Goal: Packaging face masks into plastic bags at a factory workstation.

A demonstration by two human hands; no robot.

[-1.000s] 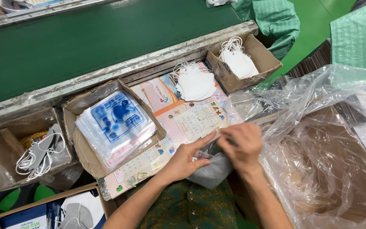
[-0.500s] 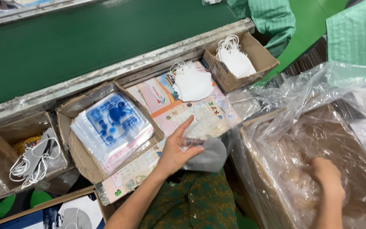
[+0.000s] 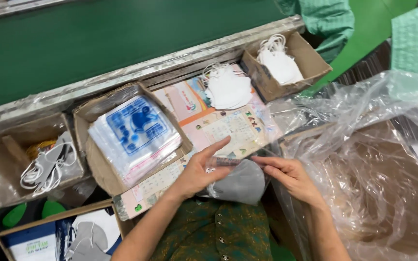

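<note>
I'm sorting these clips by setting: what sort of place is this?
Probably a mask-packing line in a factory: a green conveyor belt, cardboard boxes of white masks, a stack of printed plastic bags.

A green conveyor belt (image 3: 97, 38) with a metal edge (image 3: 136, 72) runs above a cluttered worktable (image 3: 189, 104).
</note>
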